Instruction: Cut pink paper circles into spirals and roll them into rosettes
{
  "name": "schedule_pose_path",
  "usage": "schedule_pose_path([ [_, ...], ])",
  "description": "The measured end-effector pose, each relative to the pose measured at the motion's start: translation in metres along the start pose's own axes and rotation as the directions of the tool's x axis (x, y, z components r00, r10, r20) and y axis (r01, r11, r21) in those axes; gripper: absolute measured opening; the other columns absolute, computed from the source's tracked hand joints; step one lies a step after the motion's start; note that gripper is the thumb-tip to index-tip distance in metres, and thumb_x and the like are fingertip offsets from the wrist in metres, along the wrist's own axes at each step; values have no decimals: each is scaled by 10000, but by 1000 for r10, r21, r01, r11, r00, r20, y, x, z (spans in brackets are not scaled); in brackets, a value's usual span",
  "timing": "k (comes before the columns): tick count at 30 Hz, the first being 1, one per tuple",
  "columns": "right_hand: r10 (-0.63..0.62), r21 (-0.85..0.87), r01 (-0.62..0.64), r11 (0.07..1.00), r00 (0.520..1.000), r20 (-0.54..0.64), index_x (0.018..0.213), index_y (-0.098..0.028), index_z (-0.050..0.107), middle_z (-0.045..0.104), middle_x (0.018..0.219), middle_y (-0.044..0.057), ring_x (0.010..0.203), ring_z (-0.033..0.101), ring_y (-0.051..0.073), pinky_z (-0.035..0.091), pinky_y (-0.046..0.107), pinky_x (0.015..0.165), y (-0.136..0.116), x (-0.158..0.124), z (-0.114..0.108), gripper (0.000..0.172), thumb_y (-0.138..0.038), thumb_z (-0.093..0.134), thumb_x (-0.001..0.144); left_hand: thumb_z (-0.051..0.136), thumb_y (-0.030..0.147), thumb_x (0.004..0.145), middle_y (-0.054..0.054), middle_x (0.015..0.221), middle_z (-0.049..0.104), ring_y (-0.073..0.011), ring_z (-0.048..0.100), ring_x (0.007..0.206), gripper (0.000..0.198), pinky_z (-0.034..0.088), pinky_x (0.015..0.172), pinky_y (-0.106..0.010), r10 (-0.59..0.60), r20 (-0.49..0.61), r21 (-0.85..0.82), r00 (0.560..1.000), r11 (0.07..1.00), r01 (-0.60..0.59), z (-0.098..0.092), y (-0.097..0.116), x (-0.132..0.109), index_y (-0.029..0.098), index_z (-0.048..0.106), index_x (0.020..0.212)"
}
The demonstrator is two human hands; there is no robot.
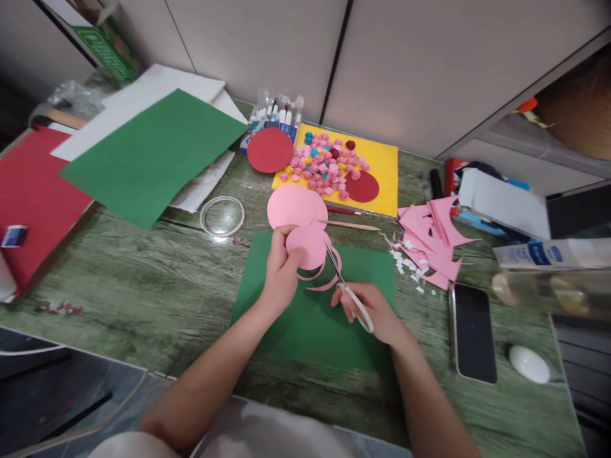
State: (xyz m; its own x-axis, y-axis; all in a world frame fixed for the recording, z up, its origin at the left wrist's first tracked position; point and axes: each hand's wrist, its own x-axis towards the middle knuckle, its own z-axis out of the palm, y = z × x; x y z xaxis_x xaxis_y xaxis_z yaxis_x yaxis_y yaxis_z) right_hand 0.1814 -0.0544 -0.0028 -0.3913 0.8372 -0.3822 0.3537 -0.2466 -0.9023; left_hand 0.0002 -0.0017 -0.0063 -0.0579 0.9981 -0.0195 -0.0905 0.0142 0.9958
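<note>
My left hand (282,270) pinches a pink paper piece (308,247) with a rounded outline, thumb on top. In my right hand (365,305) is a pair of white-handled scissors (356,304), its blades pointing up and left at the right edge of that pink paper. A thin curled pink strip (329,283) hangs from the cut edge beside the blades. Both hands are above a green sheet (310,337) lying on the table. Just beyond the held paper lie pink paper circles (291,207) and a wooden pencil (353,226).
A yellow sheet (386,165) bears many small pink rolled-paper flowers (324,165) and a dark red circle (363,186). Pink scraps (429,238), a phone (474,334) and a white mouse (529,364) lie rightward. Leftward are a tape roll (203,216), another green sheet (153,152) and red paper (35,197).
</note>
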Motion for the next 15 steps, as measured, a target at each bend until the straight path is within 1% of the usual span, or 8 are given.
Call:
schedule_pose_path([
  [4,7,6,-7,1000,1000,-23,726,-138,593,467,501,-27,457,440,86,326,192,455,0,1,1,397,-480,432,845,497,204,753,-26,936,473,-164,459,864,257,390,791,-310,-11,27,4,1000,1000,11,2,0,0,211,448,1006],
  [8,0,8,1,1000,1000,-30,729,-140,590,465,503,-27,459,437,89,328,196,458,1,1,2,425,-516,424,839,514,185,735,-27,949,475,-164,461,847,314,388,770,-313,-34,64,24,997,999,33,2,1,-1,216,436,1038],
  [13,-35,-1,35,999,999,-26,723,-136,587,457,506,-25,463,419,87,318,197,456,-1,1,2,472,-564,415,824,493,145,698,-25,1002,469,-182,443,932,342,354,848,-339,-10,76,60,997,998,6,1,2,-3,215,452,1030],
  [15,-42,9,42,999,999,-25,732,-134,586,459,514,-21,469,417,88,317,199,456,-1,1,2,477,-566,407,827,483,144,699,-28,992,474,-185,445,927,341,353,847,-346,-17,88,62,996,998,12,1,3,-3,212,456,1032],
])
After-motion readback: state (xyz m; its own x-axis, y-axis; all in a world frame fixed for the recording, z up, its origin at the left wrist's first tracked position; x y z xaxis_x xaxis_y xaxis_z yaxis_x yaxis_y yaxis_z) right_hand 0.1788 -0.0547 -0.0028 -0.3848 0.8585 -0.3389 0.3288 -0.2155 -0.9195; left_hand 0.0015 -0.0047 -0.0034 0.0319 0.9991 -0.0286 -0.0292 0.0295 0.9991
